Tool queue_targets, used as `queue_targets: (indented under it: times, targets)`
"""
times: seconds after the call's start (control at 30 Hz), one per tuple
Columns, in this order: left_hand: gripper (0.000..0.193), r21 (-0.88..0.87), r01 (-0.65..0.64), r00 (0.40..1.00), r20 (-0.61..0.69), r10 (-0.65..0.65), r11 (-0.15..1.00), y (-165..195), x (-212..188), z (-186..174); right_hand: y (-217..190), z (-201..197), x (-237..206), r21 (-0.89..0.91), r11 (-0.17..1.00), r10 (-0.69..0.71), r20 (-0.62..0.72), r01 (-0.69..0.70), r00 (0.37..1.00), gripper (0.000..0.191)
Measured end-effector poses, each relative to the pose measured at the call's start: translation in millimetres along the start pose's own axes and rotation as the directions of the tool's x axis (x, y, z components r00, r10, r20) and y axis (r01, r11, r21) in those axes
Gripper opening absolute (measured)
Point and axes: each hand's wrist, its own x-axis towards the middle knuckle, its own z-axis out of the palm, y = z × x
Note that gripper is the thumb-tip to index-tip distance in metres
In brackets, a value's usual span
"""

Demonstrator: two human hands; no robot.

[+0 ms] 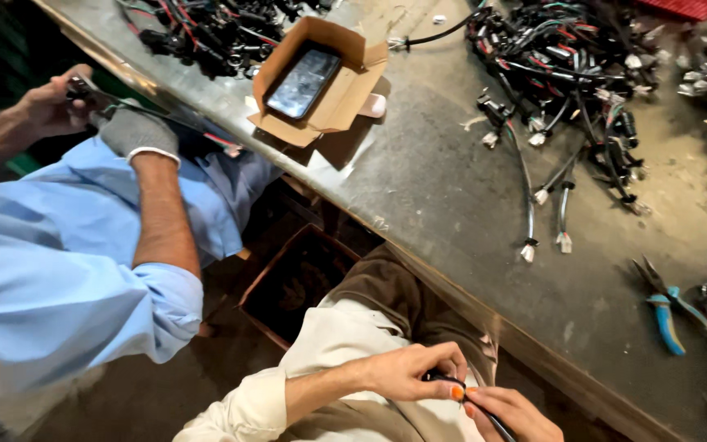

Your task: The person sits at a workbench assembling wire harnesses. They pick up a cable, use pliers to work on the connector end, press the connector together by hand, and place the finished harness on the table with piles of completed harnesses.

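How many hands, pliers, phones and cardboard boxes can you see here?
Hands: 4, the wearer's left hand and right hand on a black cable, plus a co-worker's bare hand and gloved hand
Pliers: 1
Phone: 1
Cardboard boxes: 2, bench box, floor box
Total: 8

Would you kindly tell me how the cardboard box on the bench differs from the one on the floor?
The bench box is pale tan, shallow, flaps splayed, and holds a dark glossy slab; the floor box is darker, deeper, shadowed, contents unclear. The bench box sits on the metal bench; the floor box below its edge. Both are open cardboard.
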Motion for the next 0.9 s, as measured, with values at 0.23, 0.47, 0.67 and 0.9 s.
queue_targets:
  times: [0.23, 0.47, 0.67, 0.9]
  targets:
    - [0.034, -0.140, -0.084, 0.995, -0.071, 0.075, 0.987, -15.0, 6.5, 21.3, 47.9, 7.0, -4.2, 0.439, 0.897, -0.036, -0.046, 0.052, 0.998, 0.014]
    - [0.030, -0.469, -0.038, 0.926, -0.349, -0.145, 0.882, -17.9, 38.1, 46.8, 83.7, 65.8, -30.7, 0.756, 0.652, 0.463, -0.341, -0.054, 0.818, 0.025]
    - [0.033, -0.848, 0.412, 0.911, 0.388, -0.139, 0.333, -48.1, 40.0, 41.5, 152.2, 25.5, -45.5, 0.614, 0.788, 0.130, -0.088, -0.049, 0.988, 0.022]
    - [0.049, 0.149, 0.115, 0.973, -0.218, -0.081, 0.982, -39.8, 40.1, 53.2, 130.1, -1.6, -21.9, 0.673, 0.692, 0.278, 0.084, -0.260, 0.957, 0.021]
